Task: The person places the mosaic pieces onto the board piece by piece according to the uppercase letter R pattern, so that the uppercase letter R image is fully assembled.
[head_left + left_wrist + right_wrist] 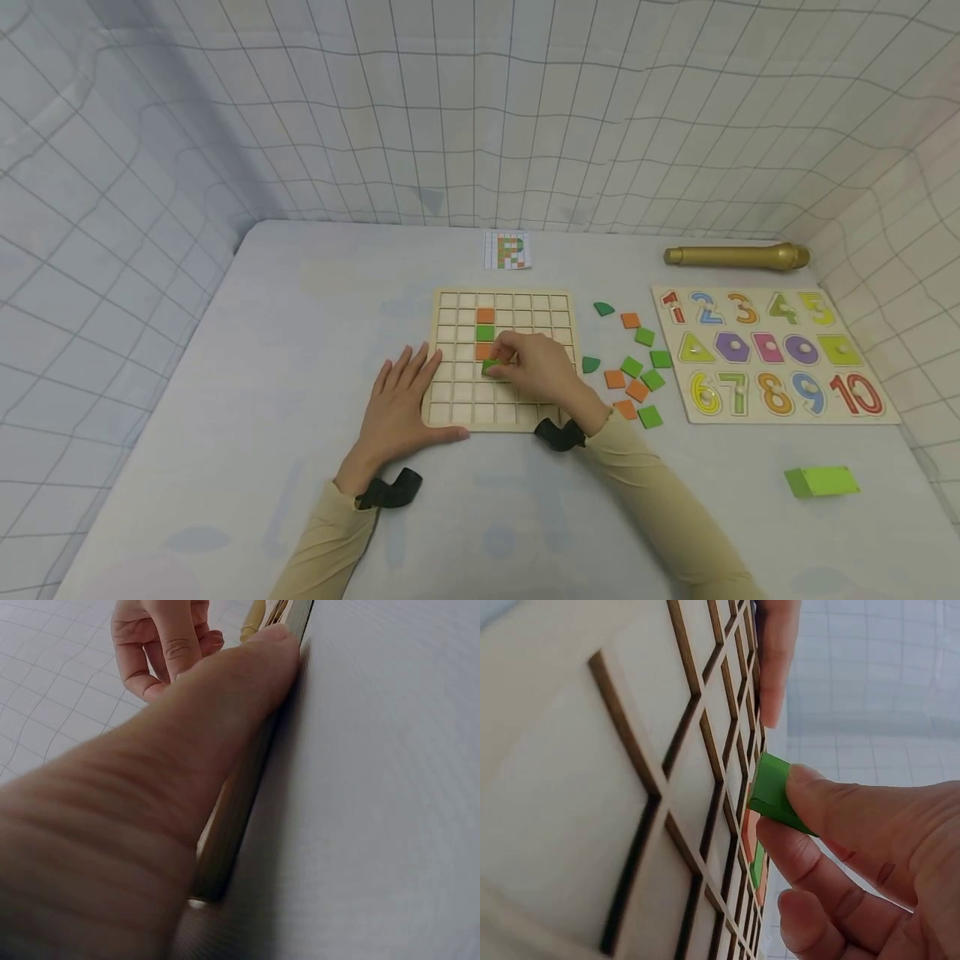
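A wooden grid board (pixel 459 417) lies on the table with a column of tiles in it: an orange tile (pixel 485 316), a green tile (pixel 485 332) and another orange tile (pixel 483 352). Just below these, my right hand (pixel 542 367) pinches a green square tile (pixel 774 787) between thumb and fingers, tilted close over the board. My left hand (pixel 399 408) lies with fingers spread at the board's left side, its thumb along the front edge. The left wrist view shows that thumb (pixel 255 664) against the board's side.
Right of the board lie several loose green squares (pixel 650 417), orange squares (pixel 615 379) and dark green quarter-round pieces (pixel 603 309). Further right are a number puzzle board (pixel 757 329), a gold microphone (pixel 735 257) and a green block (pixel 821 481). A small pattern card (pixel 507 250) lies behind the board.
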Available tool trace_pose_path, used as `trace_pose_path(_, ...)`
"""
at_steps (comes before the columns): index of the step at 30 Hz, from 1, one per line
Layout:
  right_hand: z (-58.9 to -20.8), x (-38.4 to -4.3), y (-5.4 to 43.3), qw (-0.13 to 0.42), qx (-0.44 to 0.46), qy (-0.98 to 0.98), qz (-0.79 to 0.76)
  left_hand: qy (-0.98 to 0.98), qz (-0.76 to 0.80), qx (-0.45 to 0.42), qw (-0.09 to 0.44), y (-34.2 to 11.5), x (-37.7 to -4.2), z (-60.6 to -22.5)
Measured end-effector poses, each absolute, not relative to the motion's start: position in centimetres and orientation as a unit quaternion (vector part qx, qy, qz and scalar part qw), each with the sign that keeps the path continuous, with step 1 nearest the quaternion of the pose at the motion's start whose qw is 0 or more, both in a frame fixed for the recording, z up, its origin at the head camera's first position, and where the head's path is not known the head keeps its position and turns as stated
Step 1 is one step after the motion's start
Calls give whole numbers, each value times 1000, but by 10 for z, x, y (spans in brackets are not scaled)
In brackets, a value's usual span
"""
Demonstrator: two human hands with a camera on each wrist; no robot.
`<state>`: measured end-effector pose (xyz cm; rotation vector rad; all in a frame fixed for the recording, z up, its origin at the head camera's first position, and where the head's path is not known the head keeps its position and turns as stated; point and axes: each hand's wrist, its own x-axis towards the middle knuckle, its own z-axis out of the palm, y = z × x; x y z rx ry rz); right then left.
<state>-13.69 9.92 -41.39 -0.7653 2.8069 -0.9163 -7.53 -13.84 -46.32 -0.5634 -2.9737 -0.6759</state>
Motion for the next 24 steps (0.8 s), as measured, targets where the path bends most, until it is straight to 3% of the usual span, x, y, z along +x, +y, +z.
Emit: trace_pose_path(24,-413,-141,84,60,-222,938,-258,-959,-220,-180,19,-137,-74,-462)
